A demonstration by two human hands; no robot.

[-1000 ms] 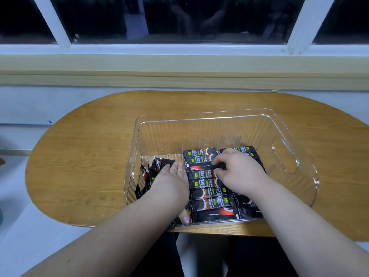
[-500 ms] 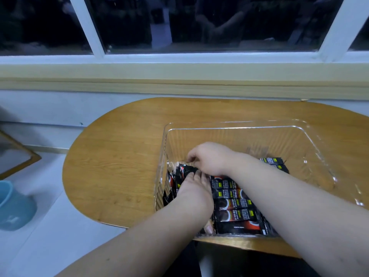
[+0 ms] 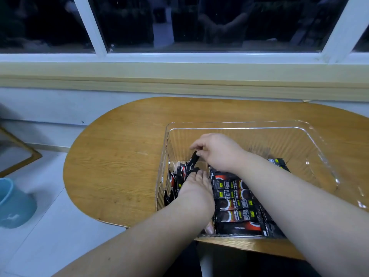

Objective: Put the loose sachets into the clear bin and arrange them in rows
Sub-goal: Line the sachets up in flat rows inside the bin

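I see a clear, glossy plastic bin (image 3: 289,140) with ribbed walls, a smooth wood-grain counter (image 3: 119,156), and black sachets (image 3: 235,204) of shiny film.

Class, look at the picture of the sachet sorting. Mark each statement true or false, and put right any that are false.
1. The right hand pinches a black sachet. True.
2. The clear bin stands on the floor. False: it stands on the wooden table.
3. The left hand reaches inside the bin. True.
4. The flat row of sachets lies on the table beside the bin. False: it lies inside the bin.
5. The blue container stands on the table. False: it stands on the floor, to the left.
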